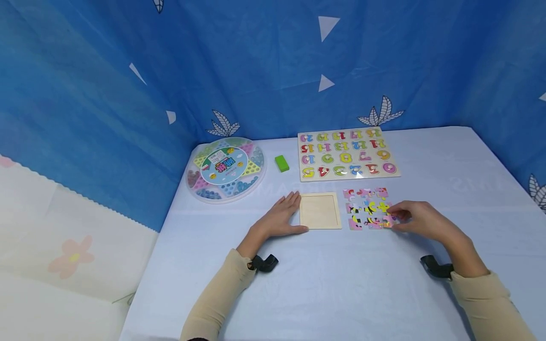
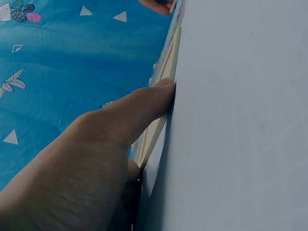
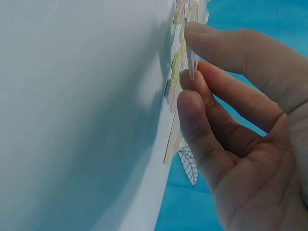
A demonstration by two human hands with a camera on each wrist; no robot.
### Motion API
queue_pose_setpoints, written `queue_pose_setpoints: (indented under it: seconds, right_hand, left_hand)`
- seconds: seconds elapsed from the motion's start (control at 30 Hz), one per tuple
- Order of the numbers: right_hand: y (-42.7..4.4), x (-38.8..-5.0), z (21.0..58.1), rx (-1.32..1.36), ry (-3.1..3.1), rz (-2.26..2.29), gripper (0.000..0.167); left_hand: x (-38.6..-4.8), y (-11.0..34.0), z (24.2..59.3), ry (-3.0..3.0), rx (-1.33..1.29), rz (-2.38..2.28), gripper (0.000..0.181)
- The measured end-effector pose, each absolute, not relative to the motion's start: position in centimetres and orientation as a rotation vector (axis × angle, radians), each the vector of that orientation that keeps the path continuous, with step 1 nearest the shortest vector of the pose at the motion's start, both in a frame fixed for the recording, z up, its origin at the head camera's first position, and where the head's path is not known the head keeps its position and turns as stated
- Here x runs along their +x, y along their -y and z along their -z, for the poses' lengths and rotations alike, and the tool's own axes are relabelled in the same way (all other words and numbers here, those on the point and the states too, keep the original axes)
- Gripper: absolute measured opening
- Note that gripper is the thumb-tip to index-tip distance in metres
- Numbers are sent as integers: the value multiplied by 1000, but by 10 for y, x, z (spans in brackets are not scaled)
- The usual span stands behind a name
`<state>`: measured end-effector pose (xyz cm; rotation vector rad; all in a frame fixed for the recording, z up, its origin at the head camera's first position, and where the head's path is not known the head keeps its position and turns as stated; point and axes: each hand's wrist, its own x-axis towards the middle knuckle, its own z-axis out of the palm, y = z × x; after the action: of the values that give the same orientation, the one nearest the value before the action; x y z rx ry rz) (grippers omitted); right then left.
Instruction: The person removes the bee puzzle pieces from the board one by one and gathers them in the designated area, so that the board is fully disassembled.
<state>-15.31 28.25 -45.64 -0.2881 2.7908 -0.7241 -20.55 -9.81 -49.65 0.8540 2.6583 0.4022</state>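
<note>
A square wooden puzzle tray (image 1: 319, 211) with a raised rim lies flat on the table. My left hand (image 1: 278, 218) rests at its left side, fingers extended along the edge and thumb (image 2: 163, 98) by the near corner. To the tray's right, several pink and yellow jigsaw pieces (image 1: 369, 207) lie in rows, some showing a bee picture. My right hand (image 1: 424, 220) is at the right side of these pieces. It pinches one puzzle piece (image 3: 192, 60) between thumb and fingers, tilted on edge in the right wrist view.
Behind the pieces lies a wooden number board (image 1: 346, 169). A round Chinese checkers set (image 1: 234, 191) stands at the back left, with a green block (image 1: 282, 163) between them. A blue curtain (image 1: 264, 71) hangs behind the white-covered table (image 1: 341, 289).
</note>
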Motion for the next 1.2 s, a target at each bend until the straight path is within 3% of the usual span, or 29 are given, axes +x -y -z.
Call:
queue_pose_setpoints:
  seconds: [1.2]
  right_hand:
    - [-289,-155,463,-240,-2737,730,41]
  left_hand:
    - [-205,99,502,-2666,866,-414,103]
